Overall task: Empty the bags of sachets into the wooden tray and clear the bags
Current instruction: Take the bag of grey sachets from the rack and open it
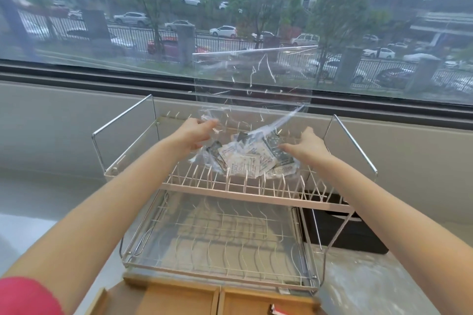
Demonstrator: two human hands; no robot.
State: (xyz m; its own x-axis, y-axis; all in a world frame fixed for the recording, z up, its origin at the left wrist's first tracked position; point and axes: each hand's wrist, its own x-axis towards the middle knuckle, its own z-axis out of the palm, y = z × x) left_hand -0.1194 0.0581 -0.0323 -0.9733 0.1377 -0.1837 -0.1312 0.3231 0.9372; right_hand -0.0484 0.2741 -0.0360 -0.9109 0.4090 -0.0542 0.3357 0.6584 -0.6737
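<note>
A two-tier wire dish rack point(230, 194) stands on the worktop point(371, 286) by the window. On its upper tier lies a clear plastic bag point(250, 89), long axis rising away toward the glass, sachets point(245, 161) heaped at its near end. The wooden tray point(184, 299) sits below, nearest the person. Left hand point(194, 133) pinches the bag's edge in a closed grip; right hand point(309, 144) reaches in with fingers spread, its grip open.

A clear, glossy, crinkled plastic bag point(252, 84) of matt paper-like sachets point(243, 161) lies on the shiny metal wire dish rack point(230, 212), below which sit a smooth, matt pale wooden tray point(179, 296) and a speckled, stone-like grey worktop point(371, 276).
</note>
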